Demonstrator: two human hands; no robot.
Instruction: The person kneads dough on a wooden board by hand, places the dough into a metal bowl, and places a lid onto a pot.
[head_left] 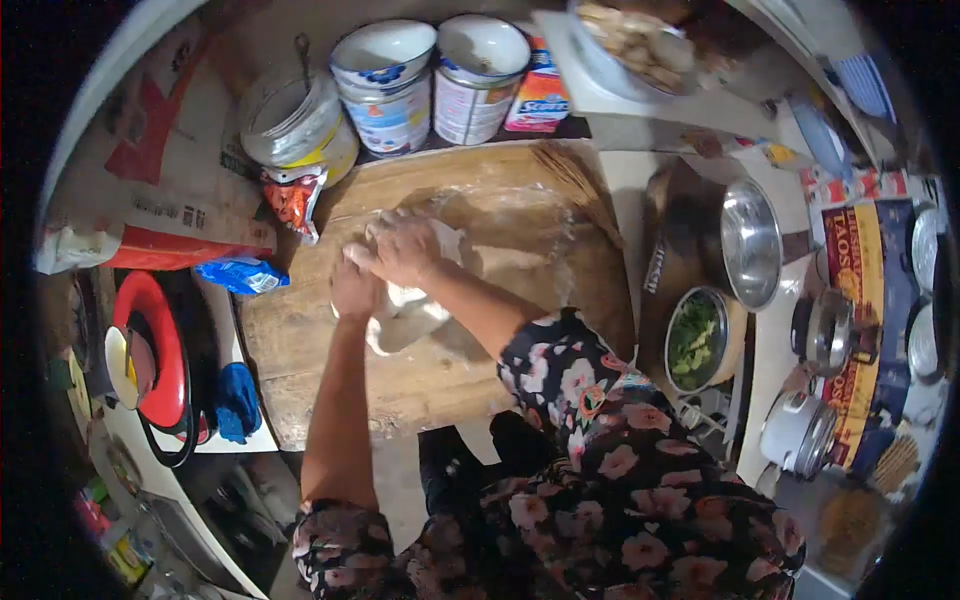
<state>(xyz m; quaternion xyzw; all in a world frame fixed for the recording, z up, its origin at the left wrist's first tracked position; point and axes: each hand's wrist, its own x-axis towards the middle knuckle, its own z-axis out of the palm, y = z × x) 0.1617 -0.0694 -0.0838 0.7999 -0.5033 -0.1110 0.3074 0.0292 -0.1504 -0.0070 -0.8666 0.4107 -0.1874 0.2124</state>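
Note:
A pale lump of dough point(408, 322) lies on the floured wooden board point(530, 350), partly covered by both hands. My left hand point(356, 286) presses on the dough's left side, with its fingers curled over it. Just to the right and farther forward, my right hand point(404, 250) bears down on the dough, its fingers bent and its thumb close to the left hand. The two hands touch or nearly touch. Loose flour point(560, 250) is dusted over the board's right half.
Behind the board stand a tub with a spoon point(290, 120), two tins topped with enamel bowls point(384, 55) and an orange box point(540, 92). Thin sticks point(575, 185) lie at its far right corner. A steel bowl point(750, 245) and a pot of greens point(697, 340) are rightward; a red-rimmed pan point(150, 290) is left.

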